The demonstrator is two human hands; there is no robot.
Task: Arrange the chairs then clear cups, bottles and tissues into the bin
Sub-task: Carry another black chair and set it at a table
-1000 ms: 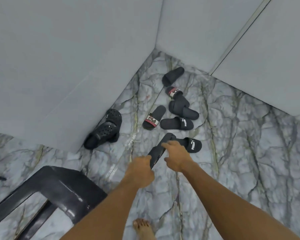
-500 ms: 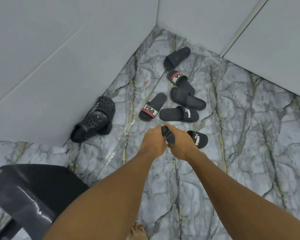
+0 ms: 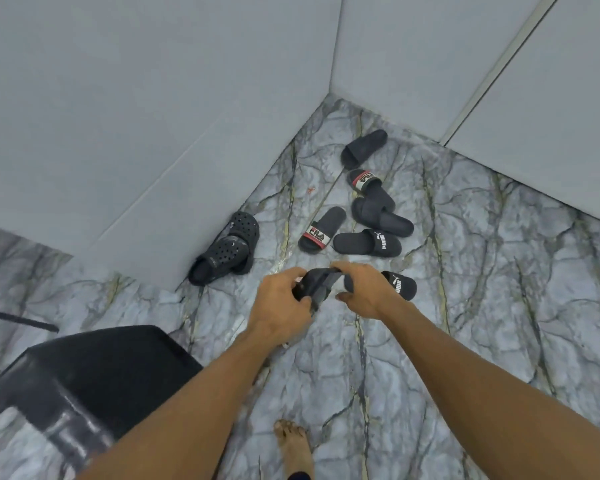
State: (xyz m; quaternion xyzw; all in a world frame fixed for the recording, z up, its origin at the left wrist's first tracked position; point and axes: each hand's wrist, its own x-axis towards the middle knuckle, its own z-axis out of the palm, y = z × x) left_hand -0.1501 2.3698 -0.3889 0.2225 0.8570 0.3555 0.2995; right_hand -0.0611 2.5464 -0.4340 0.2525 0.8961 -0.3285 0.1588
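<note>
Head view, as I log it: left hand (image 3: 280, 301) and right hand (image 3: 362, 291), fingers curled and pinching one dark slide sandal (image 3: 317, 284) between them, raised above the marble floor (image 3: 482, 306). Beyond the sandal: Puma slides (image 3: 368, 243), Fila slides (image 3: 321, 230), plain slides (image 3: 363, 148). Left of the sandal, by the wall: perforated clogs (image 3: 226, 251). Below-left of the sandal: black chair (image 3: 94, 379). Cups, bottles, tissues: I see none.

Both bare arms reach forward and down, wrists close together. The left hand (image 3: 280, 300) curls its fingers around a dark slide sandal (image 3: 317, 285); the right hand (image 3: 362, 289) grips its other end from above. One bare foot (image 3: 293, 446) stands below
</note>
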